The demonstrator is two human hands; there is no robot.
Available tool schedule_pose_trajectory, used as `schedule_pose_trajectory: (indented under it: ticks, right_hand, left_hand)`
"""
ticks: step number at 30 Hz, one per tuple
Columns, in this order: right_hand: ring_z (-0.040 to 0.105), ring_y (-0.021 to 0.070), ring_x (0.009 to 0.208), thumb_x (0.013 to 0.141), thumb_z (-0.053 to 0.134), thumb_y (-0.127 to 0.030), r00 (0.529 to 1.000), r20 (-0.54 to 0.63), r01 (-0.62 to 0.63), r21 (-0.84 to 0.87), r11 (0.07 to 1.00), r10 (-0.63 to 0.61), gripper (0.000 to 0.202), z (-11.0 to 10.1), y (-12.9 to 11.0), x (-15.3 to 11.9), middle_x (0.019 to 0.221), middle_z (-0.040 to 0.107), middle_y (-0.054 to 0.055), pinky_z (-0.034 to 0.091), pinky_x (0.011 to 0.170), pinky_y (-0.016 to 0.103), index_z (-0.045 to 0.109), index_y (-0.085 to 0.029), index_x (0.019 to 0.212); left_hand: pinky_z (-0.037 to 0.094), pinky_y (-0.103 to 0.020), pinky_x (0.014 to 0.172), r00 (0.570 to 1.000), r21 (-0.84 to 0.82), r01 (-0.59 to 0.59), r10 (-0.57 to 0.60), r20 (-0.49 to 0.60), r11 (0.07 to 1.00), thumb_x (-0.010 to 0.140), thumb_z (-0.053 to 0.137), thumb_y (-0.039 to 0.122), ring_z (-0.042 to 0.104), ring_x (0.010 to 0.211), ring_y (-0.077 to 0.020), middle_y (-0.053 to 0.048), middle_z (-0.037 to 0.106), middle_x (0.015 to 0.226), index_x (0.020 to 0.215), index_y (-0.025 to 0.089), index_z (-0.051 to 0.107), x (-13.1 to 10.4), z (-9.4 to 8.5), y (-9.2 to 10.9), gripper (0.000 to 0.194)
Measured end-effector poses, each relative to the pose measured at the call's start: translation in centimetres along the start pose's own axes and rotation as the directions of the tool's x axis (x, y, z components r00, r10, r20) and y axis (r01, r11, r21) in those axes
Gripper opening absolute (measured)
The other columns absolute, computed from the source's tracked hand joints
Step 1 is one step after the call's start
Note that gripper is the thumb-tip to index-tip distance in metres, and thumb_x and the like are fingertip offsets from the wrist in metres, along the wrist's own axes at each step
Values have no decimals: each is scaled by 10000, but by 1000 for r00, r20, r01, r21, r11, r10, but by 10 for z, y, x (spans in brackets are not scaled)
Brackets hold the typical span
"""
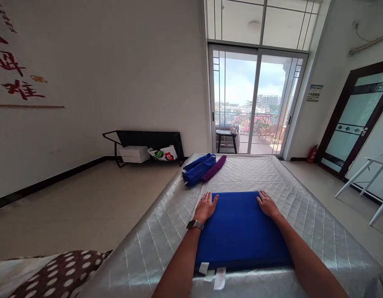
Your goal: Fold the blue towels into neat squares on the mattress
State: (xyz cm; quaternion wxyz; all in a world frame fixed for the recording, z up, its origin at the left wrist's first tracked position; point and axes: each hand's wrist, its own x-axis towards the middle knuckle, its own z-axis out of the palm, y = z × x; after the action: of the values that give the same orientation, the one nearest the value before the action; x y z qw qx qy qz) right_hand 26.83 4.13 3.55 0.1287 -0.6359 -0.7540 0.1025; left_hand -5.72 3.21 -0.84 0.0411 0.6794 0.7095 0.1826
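Note:
A flat blue rectangular cushion [242,231] lies on the silver quilted bed cover [166,236], with white tags sticking out at its near edge. My left hand [206,207] rests flat against its far left corner, fingers stretched out, a watch on the wrist. At the far right corner my right hand [267,203] lies on the edge with its fingers extended. Neither hand grips anything. Beyond the cushion, to the left, are a folded blue cloth bundle [197,170] and a long purple piece [214,169] beside it.
Against the far wall stands a black rack [149,137] with a white box [133,154] and a printed bag [163,153]. A brown dotted cloth [59,275] is at the lower left. White table legs [355,178] stand on the right, near a fire extinguisher [312,154].

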Motion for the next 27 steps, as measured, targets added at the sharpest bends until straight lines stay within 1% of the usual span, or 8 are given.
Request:
schedule_pose_trajectory:
  ticks: [6,8,11,15,18,20,23,27]
  right_hand:
    - [287,216,1523,1014,349,-309,998,-67,0,-41,999,-2,555,-17,-10,-14,1631,377,86,228,1238,372,449,-143,1534]
    - [338,223,1501,997,386,-306,994,-111,-1,-38,999,-3,538,-29,-11,-28,1615,411,71,253,1227,373,492,-180,1510]
    - [505,222,1385,995,385,-321,988,-149,-42,33,999,46,489,-46,-4,-65,1507,556,84,361,1150,332,597,-196,1417]
    - [702,229,1099,1015,361,-412,976,-23,-212,99,972,215,456,-61,13,-130,1225,747,96,499,905,294,726,-233,1221]
    - [728,261,1030,1012,363,-493,944,90,-322,51,945,317,482,-66,20,-170,1110,785,105,503,805,311,768,-254,1114]
    - [730,283,1029,1007,353,-536,928,126,-357,30,934,351,516,-68,20,-185,1096,788,115,502,792,331,784,-257,1057]
    - [738,303,998,997,342,-592,916,163,-374,19,927,366,568,-69,16,-192,1027,799,126,505,775,352,798,-260,941]
    - [738,308,970,971,363,-673,911,171,-383,19,924,374,616,-69,10,-190,965,796,138,510,768,363,789,-237,886]
  left_hand:
    - [339,-413,1186,1000,-2,-15,15,-9,1000,1001,275,603,404,1472,-296,-209,499,1531,1514,81,434,-2,-6,-6,748]
    - [338,-410,1184,1000,-1,-14,14,-17,1000,1003,271,601,426,1457,-301,-227,513,1515,1499,58,443,-2,-12,-6,755]
    - [361,-395,1161,998,-6,12,-13,-66,1000,1025,228,547,492,1405,-296,-231,568,1461,1449,47,491,-5,-23,-3,706]
    - [450,-419,1070,982,0,45,-44,-182,999,1021,272,452,617,1241,-310,-211,681,1291,1316,79,598,-9,-45,5,577]
    - [490,-414,1004,967,39,85,-73,-244,996,994,320,412,665,1126,-312,-206,716,1158,1177,93,664,-15,-64,12,503]
    - [501,-401,970,966,53,87,-71,-247,995,981,321,369,680,1082,-301,-186,730,1113,1098,124,687,-23,-78,16,455]
    - [523,-376,859,986,39,100,-94,-135,994,974,317,373,714,989,-291,-156,760,1030,986,170,706,-48,-92,18,440]
    - [509,-373,768,972,70,196,-203,120,978,976,259,571,735,919,-315,-155,779,937,873,192,708,-108,-95,16,596]
